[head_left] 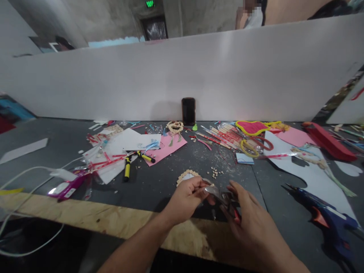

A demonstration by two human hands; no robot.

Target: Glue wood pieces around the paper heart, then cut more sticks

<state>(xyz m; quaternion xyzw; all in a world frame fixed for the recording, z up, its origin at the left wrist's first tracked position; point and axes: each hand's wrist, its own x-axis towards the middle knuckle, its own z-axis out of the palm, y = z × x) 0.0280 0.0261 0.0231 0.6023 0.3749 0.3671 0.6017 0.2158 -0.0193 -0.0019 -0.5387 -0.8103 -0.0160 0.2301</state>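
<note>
My right hand (250, 208) is closed round the red-handled metal pliers (216, 194), whose curved jaws point up and left. My left hand (189, 197) is pinched at the tip of those jaws. Its fingers hide most of what they hold; a small pale bit shows by the jaws. Just behind my left hand lies a round piece (186, 175) with a pale beaded-looking rim and white middle, partly covered. Several small pale wooden bits (215, 172) are scattered beyond my hands on the dark table.
A blue glue gun (327, 220) lies at right and a purple one (68, 187) at left, near a white cable (28, 201). Yellow-black pliers (127, 168), pink paper (170, 149), packaged sticks (224, 134) and an upright phone (189, 111) stand farther back before a white partition (182, 72).
</note>
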